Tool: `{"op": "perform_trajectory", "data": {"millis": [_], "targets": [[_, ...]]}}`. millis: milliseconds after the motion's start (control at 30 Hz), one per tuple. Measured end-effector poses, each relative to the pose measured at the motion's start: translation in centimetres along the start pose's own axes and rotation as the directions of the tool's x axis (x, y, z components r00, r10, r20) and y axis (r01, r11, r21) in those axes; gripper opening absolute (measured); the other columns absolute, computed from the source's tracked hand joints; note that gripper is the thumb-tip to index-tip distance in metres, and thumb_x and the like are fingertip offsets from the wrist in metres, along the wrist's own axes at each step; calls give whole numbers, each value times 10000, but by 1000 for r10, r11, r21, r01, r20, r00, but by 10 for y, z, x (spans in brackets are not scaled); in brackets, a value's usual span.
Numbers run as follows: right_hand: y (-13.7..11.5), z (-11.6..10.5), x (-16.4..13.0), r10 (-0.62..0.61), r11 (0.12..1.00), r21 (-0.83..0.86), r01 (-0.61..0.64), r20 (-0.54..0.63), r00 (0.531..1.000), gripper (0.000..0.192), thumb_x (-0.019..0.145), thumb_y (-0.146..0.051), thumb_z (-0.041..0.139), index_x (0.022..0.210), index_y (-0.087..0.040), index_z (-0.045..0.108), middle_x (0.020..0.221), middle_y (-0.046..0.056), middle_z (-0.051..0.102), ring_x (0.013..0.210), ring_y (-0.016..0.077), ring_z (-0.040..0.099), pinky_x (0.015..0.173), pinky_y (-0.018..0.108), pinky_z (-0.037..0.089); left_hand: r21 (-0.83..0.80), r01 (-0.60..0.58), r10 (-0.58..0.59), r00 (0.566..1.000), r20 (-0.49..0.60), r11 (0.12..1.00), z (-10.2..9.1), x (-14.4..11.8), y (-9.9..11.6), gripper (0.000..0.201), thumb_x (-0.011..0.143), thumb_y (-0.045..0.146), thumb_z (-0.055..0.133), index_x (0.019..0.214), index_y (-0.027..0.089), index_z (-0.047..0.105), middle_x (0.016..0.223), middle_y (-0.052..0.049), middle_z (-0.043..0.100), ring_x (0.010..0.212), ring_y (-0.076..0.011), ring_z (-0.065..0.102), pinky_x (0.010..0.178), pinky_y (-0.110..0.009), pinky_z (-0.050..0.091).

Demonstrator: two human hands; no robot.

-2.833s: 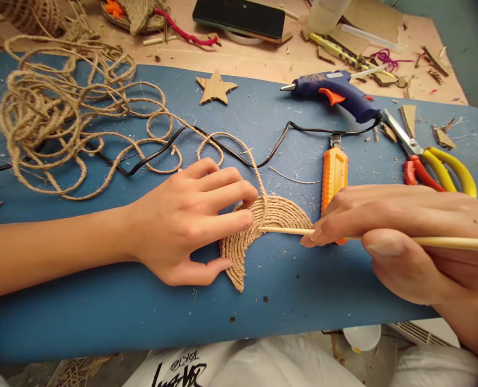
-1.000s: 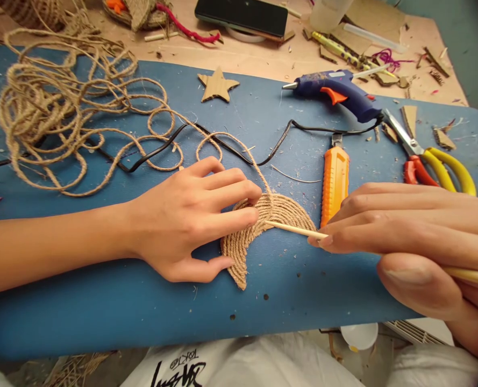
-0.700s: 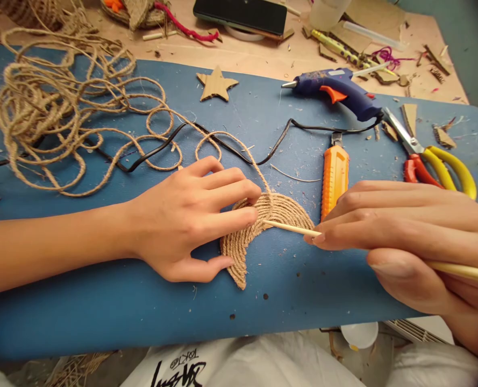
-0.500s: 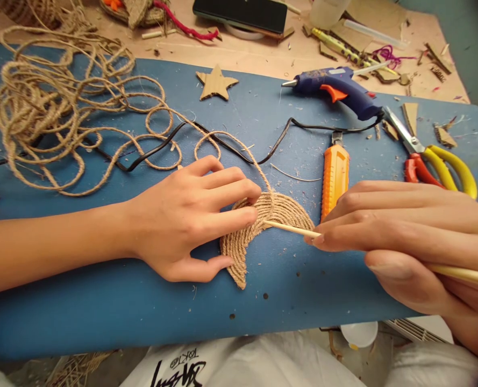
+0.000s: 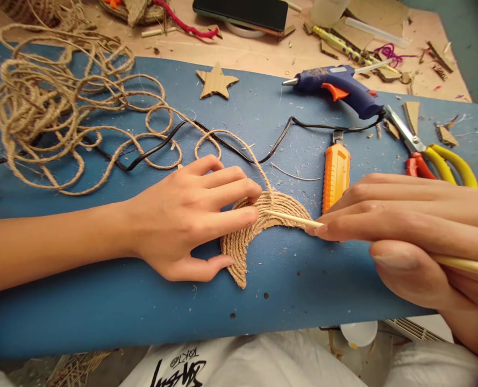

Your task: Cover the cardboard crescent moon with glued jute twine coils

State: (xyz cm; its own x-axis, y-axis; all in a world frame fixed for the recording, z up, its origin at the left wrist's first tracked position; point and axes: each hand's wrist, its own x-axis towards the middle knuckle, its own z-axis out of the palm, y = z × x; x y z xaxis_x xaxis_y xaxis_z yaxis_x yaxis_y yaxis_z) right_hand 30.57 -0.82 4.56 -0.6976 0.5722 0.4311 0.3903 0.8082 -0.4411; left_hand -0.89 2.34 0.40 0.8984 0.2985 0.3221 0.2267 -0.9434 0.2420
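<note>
A crescent [image 5: 239, 244] covered with rows of jute twine lies on the blue board, a strip of bare cardboard showing along its inner edge. My left hand [image 5: 190, 220] rests over its left part with fingers spread, fingertips pressing on the twine. In my right hand [image 5: 416, 236] is a thin wooden stick [image 5: 291, 217], its tip touching the twine rows near the crescent's middle. From the crescent's top a strand of twine [image 5: 258, 161] runs up and left to a loose tangled heap [image 5: 33, 107].
A blue glue gun [image 5: 331, 86] lies at the upper right, its black cord [image 5: 279, 145] crossing the board. Nearby are an orange utility knife [image 5: 336, 172] and scissors [image 5: 428, 153]. A cardboard star [image 5: 217, 82] and a phone [image 5: 241, 15] lie farther back.
My right hand and the stick have moved slightly up, the stick's tip shifting from the crescent's inner edge onto the twine rows. My left hand stays in place.
</note>
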Motion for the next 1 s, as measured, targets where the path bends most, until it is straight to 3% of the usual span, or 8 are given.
{"op": "perform_trajectory", "data": {"millis": [133, 267, 367, 567, 700, 833, 1000], "targets": [[-7, 0, -8, 89, 995, -49, -90, -12, 996, 416, 1098, -600, 555, 1000, -258, 770, 887, 94, 744, 757, 217, 755, 611, 347, 611, 0, -25, 25, 999, -39, 1000, 1, 0, -2, 340, 972, 390, 600, 1245, 189, 628, 1348, -163, 725, 1168, -342, 696, 943, -513, 506], [-9, 0, -12, 103, 993, -63, -104, -19, 994, 469, 1087, -649, 542, 971, -255, 768, 906, 104, 747, 783, 228, 762, 621, 356, 622, 10, -84, 85, 996, -32, 996, 0, 1, -4, 388, 963, 389, 629, 1289, 180, 647, 1419, -171, 713, 1279, -348, 685, 1003, -506, 510], [-4, -2, -11, 92, 994, -62, -94, -25, 995, 420, 1102, -583, 541, 963, -257, 767, 888, 94, 747, 768, 225, 760, 618, 359, 613, -3, -66, 66, 998, 9, 998, -1, 1, -5, 453, 970, 409, 619, 1344, 152, 636, 1455, -188, 698, 1317, -358, 674, 1055, -518, 497], [5, -6, -5, -71, 997, -7, 71, -8, 997, 295, 1092, -215, 497, 980, -153, 763, 814, 105, 732, 730, 210, 724, 667, 403, 568, -16, -57, 57, 998, 12, 998, 0, 2, -5, 441, 985, 440, 603, 1336, 174, 608, 1429, -175, 709, 1258, -352, 684, 1010, -519, 511], [1, -7, -5, -32, 998, 57, 31, 16, 999, 281, 1094, -238, 507, 981, -161, 752, 781, 97, 715, 759, 228, 741, 684, 415, 583, -118, -62, 62, 998, -7, 991, -1, 2, -6, 461, 993, 490, 604, 1335, 182, 575, 1317, -184, 717, 1130, -326, 687, 938, -502, 526], [-3, -5, -4, -21, 996, 89, 20, 17, 1000, 304, 1124, -270, 500, 991, -167, 753, 777, 88, 716, 790, 216, 746, 728, 402, 589, -265, -72, 85, 996, 39, 962, -4, 3, -1, 381, 961, 282, 607, 1322, 168, 569, 1214, -157, 731, 1057, -288, 671, 934, -488, 506], [-4, -1, -2, -34, 997, 70, 34, 1, 999, 332, 1144, -311, 481, 999, -188, 753, 753, 66, 703, 792, 192, 749, 732, 360, 608, -218, -98, 112, 992, 50, 971, -5, 7, 9, 242, 1014, 217, 595, 1253, 180, 607, 1117, -107, 770, 980, -243, 677, 913, -445, 497]]}}
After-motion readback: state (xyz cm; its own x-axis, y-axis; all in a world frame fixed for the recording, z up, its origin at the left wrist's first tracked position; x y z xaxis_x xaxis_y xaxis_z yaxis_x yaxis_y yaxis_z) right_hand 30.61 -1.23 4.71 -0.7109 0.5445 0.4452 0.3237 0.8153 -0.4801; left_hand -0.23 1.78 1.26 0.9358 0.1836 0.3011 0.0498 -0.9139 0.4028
